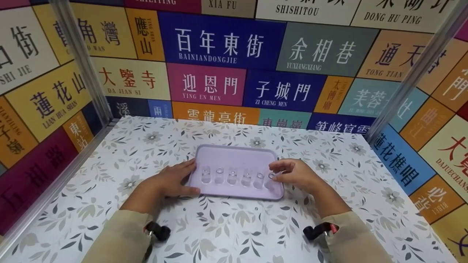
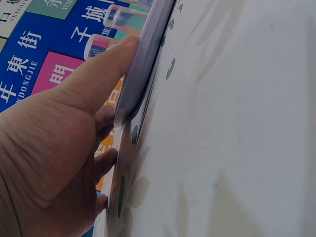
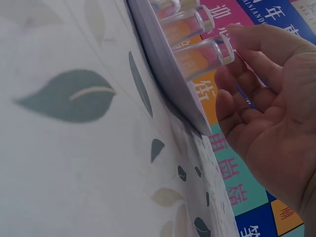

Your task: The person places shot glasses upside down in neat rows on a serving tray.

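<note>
A row of small clear glasses (image 1: 232,178) stands on a lilac tray (image 1: 234,155). Whether each is mouth up or mouth down is hard to tell. My left hand (image 1: 175,179) rests against the tray's left end, its thumb (image 2: 106,66) lying along the near rim and the other fingers loosely bent. At the other end, my right hand (image 1: 298,175) reaches over the tray's edge around the top of the rightmost glass (image 3: 205,57). Its thumb and curved fingers stay apart there, and that glass stands on the tray. Actual contact with it is unclear.
The tray lies on a white tabletop (image 1: 219,230) patterned with grey flowers and leaves. Coloured panels (image 1: 208,86) with printed place names rise behind and at both sides. Clear corner posts (image 1: 84,62) stand at left and right. Both sleeves carry black wrist cameras (image 1: 159,232).
</note>
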Demonstrator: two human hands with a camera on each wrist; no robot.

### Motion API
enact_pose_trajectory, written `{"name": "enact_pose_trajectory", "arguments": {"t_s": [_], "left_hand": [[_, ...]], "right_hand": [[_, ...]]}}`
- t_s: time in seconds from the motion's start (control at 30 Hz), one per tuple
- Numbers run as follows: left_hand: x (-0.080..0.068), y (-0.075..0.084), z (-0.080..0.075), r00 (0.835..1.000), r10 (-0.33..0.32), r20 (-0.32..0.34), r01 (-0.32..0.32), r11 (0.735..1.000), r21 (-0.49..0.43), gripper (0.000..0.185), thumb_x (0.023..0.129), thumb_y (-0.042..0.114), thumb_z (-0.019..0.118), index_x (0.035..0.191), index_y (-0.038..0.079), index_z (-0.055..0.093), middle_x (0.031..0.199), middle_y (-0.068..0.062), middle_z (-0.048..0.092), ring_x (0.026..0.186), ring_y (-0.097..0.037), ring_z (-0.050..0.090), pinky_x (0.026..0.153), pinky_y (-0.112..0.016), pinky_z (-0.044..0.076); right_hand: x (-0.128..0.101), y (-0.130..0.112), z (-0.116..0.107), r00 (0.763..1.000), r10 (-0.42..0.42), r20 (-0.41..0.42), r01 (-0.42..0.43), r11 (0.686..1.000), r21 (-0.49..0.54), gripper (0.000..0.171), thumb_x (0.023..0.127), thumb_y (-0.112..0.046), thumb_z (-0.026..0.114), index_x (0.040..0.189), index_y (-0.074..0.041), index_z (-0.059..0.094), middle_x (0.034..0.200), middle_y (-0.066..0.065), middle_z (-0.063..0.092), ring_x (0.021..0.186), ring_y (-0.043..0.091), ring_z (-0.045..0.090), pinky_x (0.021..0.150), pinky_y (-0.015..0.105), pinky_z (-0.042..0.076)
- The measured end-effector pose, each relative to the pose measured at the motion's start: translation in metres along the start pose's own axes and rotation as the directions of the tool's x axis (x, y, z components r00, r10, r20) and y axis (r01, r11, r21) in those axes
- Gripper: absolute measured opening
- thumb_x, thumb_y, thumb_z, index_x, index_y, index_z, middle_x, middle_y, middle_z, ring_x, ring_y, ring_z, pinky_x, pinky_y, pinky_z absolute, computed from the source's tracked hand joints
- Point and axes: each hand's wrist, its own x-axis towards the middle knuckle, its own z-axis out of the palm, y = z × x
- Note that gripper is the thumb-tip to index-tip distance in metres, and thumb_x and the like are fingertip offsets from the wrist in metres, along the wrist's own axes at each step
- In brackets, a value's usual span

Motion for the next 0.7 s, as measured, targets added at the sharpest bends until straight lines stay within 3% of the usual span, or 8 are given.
{"name": "enact_pose_trajectory", "arguments": {"t_s": [0.3, 0.53, 0.7], "left_hand": [[0.001, -0.001, 0.0, 1.0, -0.004, -0.002, 0.004, 1.0, -0.007, 0.115, 0.084, 0.079, 0.073, 0.173, 0.03, 0.018, 0.183, 0.009, 0.009, 0.17, -0.034, 0.011, 0.137, -0.064, 0.001], [0.0, 0.0, 0.002, 0.999, -0.04, -0.002, 0.04, 0.999, -0.033, 0.116, 0.08, 0.081, 0.075, 0.172, 0.037, 0.019, 0.182, 0.013, 0.008, 0.17, -0.038, 0.009, 0.136, -0.068, 0.004], [0.0, 0.0, 0.001, 1.0, -0.005, -0.007, 0.005, 1.0, -0.022, 0.115, 0.083, 0.079, 0.074, 0.173, 0.03, 0.021, 0.183, 0.01, 0.01, 0.17, -0.037, 0.011, 0.137, -0.066, 0.004]], "right_hand": [[-0.002, 0.0, -0.006, 0.999, -0.016, -0.047, 0.019, 0.998, 0.061, 0.053, 0.09, -0.018, 0.085, 0.138, -0.001, 0.069, 0.135, 0.023, 0.07, 0.119, 0.022, 0.068, 0.092, 0.021, 0.061], [-0.004, 0.005, -0.011, 0.997, -0.012, -0.072, 0.017, 0.998, 0.067, 0.046, 0.092, -0.019, 0.084, 0.135, -0.006, 0.073, 0.133, 0.024, 0.07, 0.113, 0.016, 0.068, 0.087, 0.022, 0.062], [-0.008, 0.01, -0.017, 0.997, 0.001, -0.073, 0.008, 0.992, 0.122, 0.046, 0.091, -0.014, 0.084, 0.134, -0.004, 0.072, 0.132, 0.026, 0.07, 0.106, 0.015, 0.071, 0.085, 0.027, 0.064]]}}
